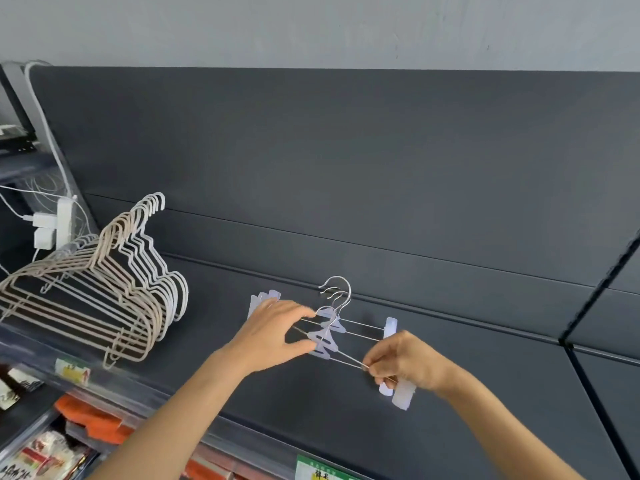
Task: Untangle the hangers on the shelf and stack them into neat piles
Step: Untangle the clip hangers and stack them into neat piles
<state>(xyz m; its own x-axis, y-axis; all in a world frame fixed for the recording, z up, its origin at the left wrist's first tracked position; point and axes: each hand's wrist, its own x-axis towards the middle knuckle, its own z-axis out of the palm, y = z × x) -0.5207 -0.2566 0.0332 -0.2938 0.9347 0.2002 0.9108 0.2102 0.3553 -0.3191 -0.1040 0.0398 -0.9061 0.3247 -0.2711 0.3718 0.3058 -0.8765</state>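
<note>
A small bunch of clip hangers (329, 336) with pale lilac plastic centres, thin metal bars and silver hooks lies on the dark shelf (485, 393). My left hand (273, 336) covers their left half, thumb and fingers curled round the bars beside the centre pieces. My right hand (405, 367) pinches the right end of the nearest metal bar, just above two translucent clips (401, 393). More clips (263, 299) show behind my left hand, and one clip (390, 326) stands at the far right end. At the shelf's left lies a stack of beige and white wire hangers (104, 289).
The shelf's dark back panel (346, 168) rises behind the hangers. A white power strip with plugs and cables (55, 223) hangs at the left. Below the shelf edge are price labels (72, 372) and packaged goods (48, 452). A panel seam (568, 344) divides the shelf at the right.
</note>
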